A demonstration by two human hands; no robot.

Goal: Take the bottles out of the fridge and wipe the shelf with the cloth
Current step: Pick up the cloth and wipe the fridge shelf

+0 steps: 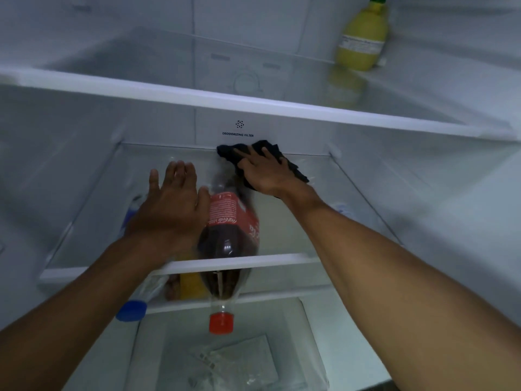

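Observation:
My right hand (267, 173) presses a dark cloth (227, 151) onto the back of the glass shelf (282, 261), close to the rear wall. My left hand (172, 210) lies flat on the same shelf at centre-left, fingers spread and holding nothing. A cola bottle (231, 221) with a red label and red cap shows through the glass and stands below this shelf. To its left stands a clear bottle with a blue cap (132, 310), partly hidden by my left arm. A yellow bottle (362, 38) with a green cap stands on the upper shelf at the right.
The upper shelf's white rim (197, 95) crosses the view above my hands. An orange-yellow container (191, 287) sits behind the bottles under the glass. At the bottom a compartment holds crumpled clear plastic (234, 359). The fridge walls close in on both sides.

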